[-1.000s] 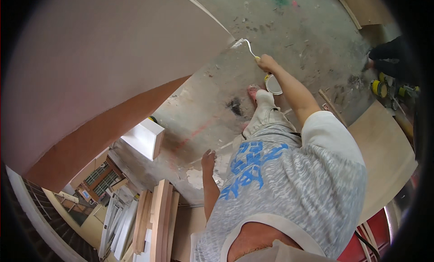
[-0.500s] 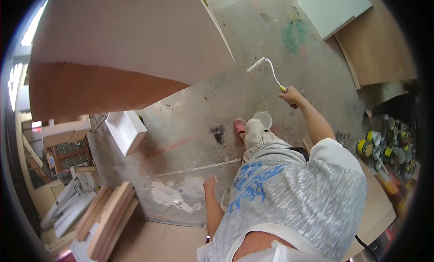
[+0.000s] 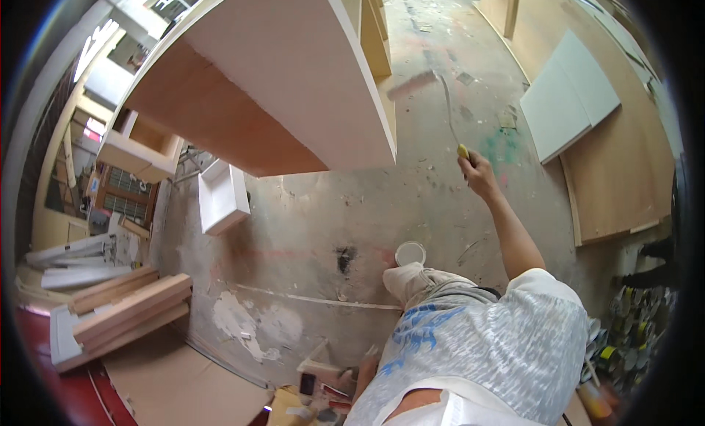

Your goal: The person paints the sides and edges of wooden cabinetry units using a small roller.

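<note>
Paint roller (image 3: 413, 85): right of cabinet (image 3: 286, 66), near end clasped by right hand (image 3: 478, 174). Left hand (image 3: 369, 363): well short of cabinet, grip indiscernible.

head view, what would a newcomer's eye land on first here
Probably the big cabinet filling the upper left and middle, its broad panel part pale and part bare reddish brown. Next comes the paint roller, its head blurred beside the cabinet's right edge, its yellow handle gripped in the right hand. The white drawer also stands out, left of centre, below the brown part in the picture.
</note>
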### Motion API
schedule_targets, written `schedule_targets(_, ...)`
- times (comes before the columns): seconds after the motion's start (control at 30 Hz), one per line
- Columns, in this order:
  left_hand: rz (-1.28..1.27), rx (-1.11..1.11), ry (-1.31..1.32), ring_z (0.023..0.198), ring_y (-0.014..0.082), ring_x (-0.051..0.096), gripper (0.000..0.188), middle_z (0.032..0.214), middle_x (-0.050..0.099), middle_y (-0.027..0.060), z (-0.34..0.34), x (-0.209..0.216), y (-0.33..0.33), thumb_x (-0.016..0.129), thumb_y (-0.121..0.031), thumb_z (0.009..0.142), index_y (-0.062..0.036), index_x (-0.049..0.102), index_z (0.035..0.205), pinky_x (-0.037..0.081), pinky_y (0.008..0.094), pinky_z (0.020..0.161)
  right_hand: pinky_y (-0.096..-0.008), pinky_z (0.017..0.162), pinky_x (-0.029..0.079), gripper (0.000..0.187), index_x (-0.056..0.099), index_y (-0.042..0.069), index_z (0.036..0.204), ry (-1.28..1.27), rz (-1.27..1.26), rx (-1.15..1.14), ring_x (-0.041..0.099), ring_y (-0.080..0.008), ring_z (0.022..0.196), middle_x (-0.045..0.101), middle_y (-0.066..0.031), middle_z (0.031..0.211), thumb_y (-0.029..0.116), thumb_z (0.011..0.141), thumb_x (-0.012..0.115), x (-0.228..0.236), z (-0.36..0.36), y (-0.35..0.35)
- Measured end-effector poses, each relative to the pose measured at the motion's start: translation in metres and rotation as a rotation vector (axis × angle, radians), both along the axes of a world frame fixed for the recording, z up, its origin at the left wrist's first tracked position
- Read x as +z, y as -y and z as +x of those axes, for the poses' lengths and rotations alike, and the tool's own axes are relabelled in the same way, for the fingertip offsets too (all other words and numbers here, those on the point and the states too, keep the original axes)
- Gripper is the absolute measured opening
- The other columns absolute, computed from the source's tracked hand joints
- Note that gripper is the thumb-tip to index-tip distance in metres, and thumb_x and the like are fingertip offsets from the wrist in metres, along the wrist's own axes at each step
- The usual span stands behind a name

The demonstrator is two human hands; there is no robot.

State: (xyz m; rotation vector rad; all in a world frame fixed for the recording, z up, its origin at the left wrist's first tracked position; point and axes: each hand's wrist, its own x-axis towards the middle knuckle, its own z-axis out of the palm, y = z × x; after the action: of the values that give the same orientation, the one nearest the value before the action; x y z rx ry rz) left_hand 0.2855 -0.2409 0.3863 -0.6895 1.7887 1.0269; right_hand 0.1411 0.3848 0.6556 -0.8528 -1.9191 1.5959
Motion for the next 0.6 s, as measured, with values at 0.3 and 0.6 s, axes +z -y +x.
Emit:
schedule_targets(0.3, 0.074, 0.018, -0.086, 0.056, 0.0141, 0.052, 0.017, 0.07, 0.057, 0.0011, 0.005, -0.017, -0.115, 0.066, -0.022, 0.083, -0.0081, 0.064, 0.092, 0.041, 0.0291, 0.049, -0.0214, 0.036, 0.033, 0.043, 0.05, 0.006, 0.132, -0.417, -0.081, 0.315, 0.042, -0.0042, 0.046, 0.048, 0.0028, 0.067, 0.031, 0.098, 0.051, 0.11, -0.095, -0.063)
schedule_targets(0.6, -0.031, 0.693, -0.22, 0.061, 0.0144, 0.056, 0.027, 0.074, 0.058, 0.0034, 0.005, 0.002, -0.283, 0.067, -0.024, 0.084, -0.0011, 0.064, 0.099, 0.045, 0.0295, 0.052, -0.0192, 0.054, 0.038, 0.039, 0.048, 0.012, 0.138, -0.394, 0.03, 0.723, 0.043, -0.0034, 0.06, 0.057, 0.0019, 0.085, 0.014, 0.099, 0.049, 0.152, -0.203, -0.166)
